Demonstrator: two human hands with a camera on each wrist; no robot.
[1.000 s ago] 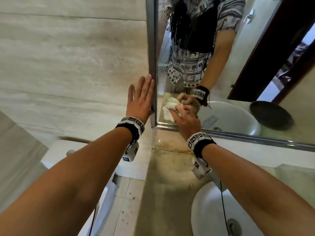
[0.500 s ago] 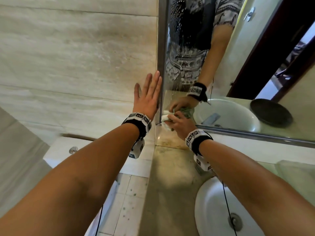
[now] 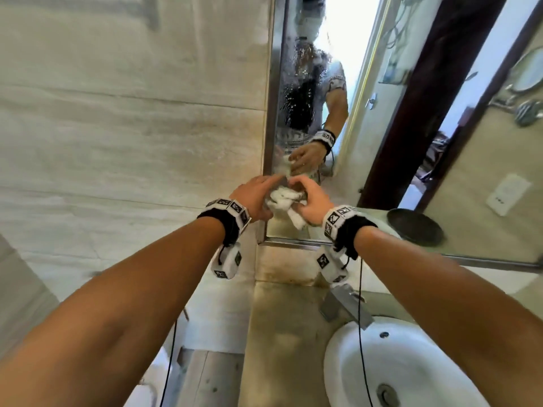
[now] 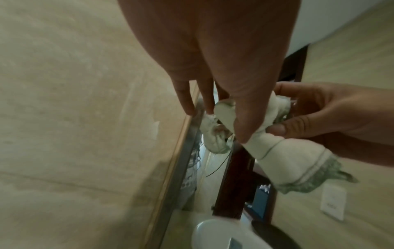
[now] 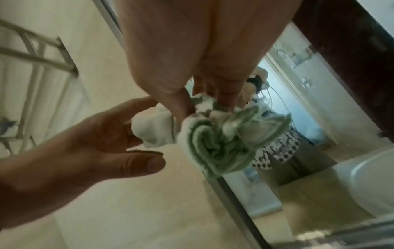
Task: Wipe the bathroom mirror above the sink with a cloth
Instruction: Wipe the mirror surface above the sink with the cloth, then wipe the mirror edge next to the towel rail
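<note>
Pinched in the right hand and touched by loose fingers of the left hand, the bunched cloth sits at the lower-left corner of the mirror, whose glass stretches up and right.

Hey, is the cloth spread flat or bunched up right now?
Bunched up: the cloth is wadded into rolled folds, pinched in the right hand, with the left hand touching its white end.

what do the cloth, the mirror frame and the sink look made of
The cloth: soft terry, probably cotton, white with green edging; it bunches and creases. The mirror frame: metal, maybe steel or aluminium, by its dull grey sheen. The sink: likely glazed ceramic, smooth, glossy white.
</note>
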